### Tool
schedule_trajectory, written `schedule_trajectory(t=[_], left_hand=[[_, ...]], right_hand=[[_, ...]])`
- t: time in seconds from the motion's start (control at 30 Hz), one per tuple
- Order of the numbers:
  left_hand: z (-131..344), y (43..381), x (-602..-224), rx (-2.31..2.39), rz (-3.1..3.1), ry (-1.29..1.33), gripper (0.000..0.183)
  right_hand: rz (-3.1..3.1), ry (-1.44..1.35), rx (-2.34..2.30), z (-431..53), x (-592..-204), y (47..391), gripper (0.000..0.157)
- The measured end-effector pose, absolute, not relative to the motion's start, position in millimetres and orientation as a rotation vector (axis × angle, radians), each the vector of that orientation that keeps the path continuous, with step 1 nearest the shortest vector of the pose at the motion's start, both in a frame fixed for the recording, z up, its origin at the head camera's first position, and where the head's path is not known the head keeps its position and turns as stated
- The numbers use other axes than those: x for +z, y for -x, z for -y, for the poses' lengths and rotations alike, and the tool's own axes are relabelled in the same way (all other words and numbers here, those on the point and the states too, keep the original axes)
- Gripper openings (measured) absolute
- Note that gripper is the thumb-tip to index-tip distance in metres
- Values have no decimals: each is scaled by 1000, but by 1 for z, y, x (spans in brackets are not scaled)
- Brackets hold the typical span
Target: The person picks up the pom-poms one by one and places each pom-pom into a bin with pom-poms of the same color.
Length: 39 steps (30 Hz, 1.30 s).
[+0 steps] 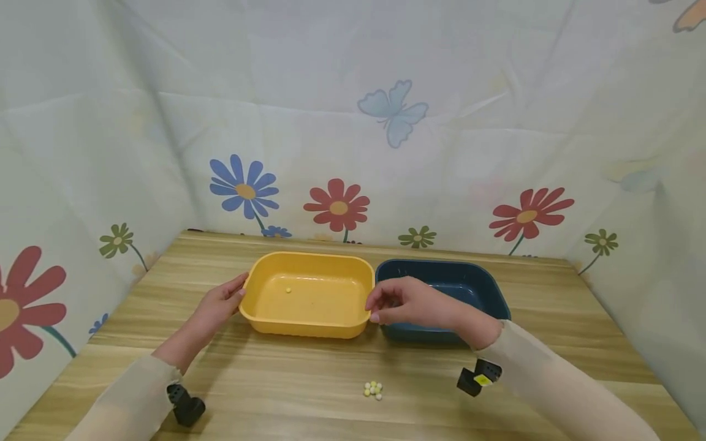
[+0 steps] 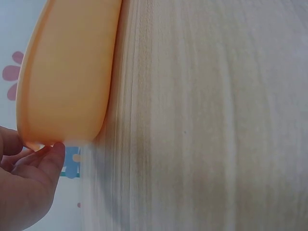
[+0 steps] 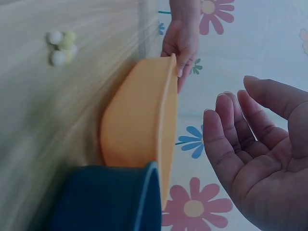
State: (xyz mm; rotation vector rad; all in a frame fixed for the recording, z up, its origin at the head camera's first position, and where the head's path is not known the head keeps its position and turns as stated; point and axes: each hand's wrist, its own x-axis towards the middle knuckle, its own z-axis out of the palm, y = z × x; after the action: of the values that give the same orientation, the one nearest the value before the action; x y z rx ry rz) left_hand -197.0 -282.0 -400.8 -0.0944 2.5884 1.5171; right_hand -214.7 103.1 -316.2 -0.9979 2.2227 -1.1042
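Note:
A yellow rectangular plastic basin stands upright on the table, with one small yellow ball inside it. At its left end my left hand grips the rim, thumb and fingers meeting the edge in the left wrist view. My right hand hovers by the basin's right end, over the near left part of a dark blue basin. Its fingers are loosely bent, and the right wrist view shows nothing in the palm. Part of the blue basin's inside is hidden behind this hand.
Several small white and yellow balls lie in a cluster on the wood-grain table, nearer me than the basins. Behind the table hangs a pale cloth printed with flowers and butterflies, and similar cloth closes both sides.

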Motion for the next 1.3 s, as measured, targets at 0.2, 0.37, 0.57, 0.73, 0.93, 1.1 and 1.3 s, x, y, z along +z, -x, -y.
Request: schedule_trajectory(t=[0.2, 0.37, 0.57, 0.73, 0.93, 1.1, 1.3], left_hand=[[281, 197, -400, 1528, -2578, 98, 53], [282, 198, -401, 1530, -2580, 85, 54], [283, 198, -402, 1535, -2576, 77, 54], [283, 197, -401, 1529, -2579, 61, 54], [282, 198, -401, 1526, -2577, 82, 54], [283, 200, -403, 1523, -2584, 74, 54], [283, 200, -404, 1518, -2578, 85, 54]], right_hand=[[-2246, 1017, -1077, -119, -346, 196, 14], [-2197, 999, -1105, -125, -369, 182, 14], [-2174, 987, -1140, -128, -399, 172, 14], [-2129, 933, -1182, -126, -414, 167, 15], [-2132, 887, -1212, -122, -423, 164, 15], [-2210, 909, -1176, -118, -426, 162, 13], [-2255, 950, -1132, -115, -426, 160, 10]])
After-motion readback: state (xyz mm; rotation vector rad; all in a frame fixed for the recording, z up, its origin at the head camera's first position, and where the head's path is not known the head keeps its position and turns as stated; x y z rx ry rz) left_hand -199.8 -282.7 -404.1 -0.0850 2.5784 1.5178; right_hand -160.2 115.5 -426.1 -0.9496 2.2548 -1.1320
